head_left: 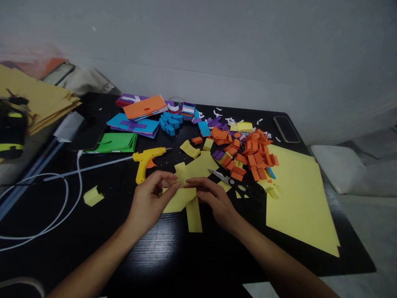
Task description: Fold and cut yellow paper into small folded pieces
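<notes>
At the middle of the black table, my left hand (151, 193) pinches a piece of yellow paper (178, 200) at its upper edge, thumb and index finger together. My right hand (218, 203) is closed at the right end of the same piece, its fingertips on the upper edge. A narrow yellow strip (194, 217) hangs down beneath that piece, and more yellow paper (200, 166) lies just beyond my fingers. Scissors (228, 179) lie partly open past my right hand. Left of my left hand rests a yellow glue gun (147, 161) with its nozzle pointing right.
Folded orange paper pieces (256, 155) are heaped at the right, beside large yellow sheets (300, 198). Behind are blue folded pieces (170, 122), green paper (116, 142) and a phone (285, 129). A white cable (66, 198) loops on the left, near a folded yellow piece (93, 196).
</notes>
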Demonstrator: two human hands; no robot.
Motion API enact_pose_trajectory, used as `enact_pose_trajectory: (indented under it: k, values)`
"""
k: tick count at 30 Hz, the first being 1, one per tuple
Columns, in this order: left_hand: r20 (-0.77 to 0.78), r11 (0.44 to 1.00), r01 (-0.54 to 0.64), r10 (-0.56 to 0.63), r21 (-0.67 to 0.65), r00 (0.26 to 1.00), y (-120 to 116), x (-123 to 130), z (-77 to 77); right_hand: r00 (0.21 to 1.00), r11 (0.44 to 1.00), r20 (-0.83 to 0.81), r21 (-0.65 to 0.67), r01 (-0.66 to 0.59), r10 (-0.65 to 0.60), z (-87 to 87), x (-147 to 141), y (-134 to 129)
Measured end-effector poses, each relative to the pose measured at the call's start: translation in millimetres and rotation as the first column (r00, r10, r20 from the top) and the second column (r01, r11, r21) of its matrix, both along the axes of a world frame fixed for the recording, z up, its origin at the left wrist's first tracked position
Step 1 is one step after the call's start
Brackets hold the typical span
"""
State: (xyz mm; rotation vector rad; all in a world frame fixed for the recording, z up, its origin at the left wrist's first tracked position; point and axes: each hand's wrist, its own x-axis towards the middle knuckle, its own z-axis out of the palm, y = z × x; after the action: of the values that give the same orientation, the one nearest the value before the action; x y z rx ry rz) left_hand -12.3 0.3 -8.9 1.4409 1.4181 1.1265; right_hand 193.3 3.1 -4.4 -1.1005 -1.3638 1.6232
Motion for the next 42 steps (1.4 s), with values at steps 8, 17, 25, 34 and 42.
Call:
enact_pose_trajectory:
  k: [8,17,25,34,42]
  values:
    - [0.101,0.986,-0.032,0.016,0.163,0.995,-8.1,0.1,2.8,0.990,1.000,0.144,0.017,0.005,-0.007,-12.7,-5.9,-1.4]
    - [0.122,0.884,0.405,-0.440,0.235,0.889,-22.0,-0.7,17.0,0.991,0.995,0.101,0.058,0.084,-0.090,-16.6,-4.8,-0.6]
    - [-0.281,0.904,0.319,-0.239,0.286,0.929,-20.9,7.1,3.4,0.985,0.960,0.151,0.277,0.037,-0.082,-12.6,-6.0,-6.1]
    - [-0.359,0.813,0.453,-0.326,0.366,0.875,-12.8,3.3,6.6,0.948,0.832,0.272,0.555,-0.012,-0.168,-8.8,-2.4,-4.0]
    - [-0.462,0.803,0.499,-0.326,0.325,0.825,-11.4,-0.9,8.8,0.944,0.849,0.241,0.524,0.070,-0.227,-14.1,-2.7,-0.7]
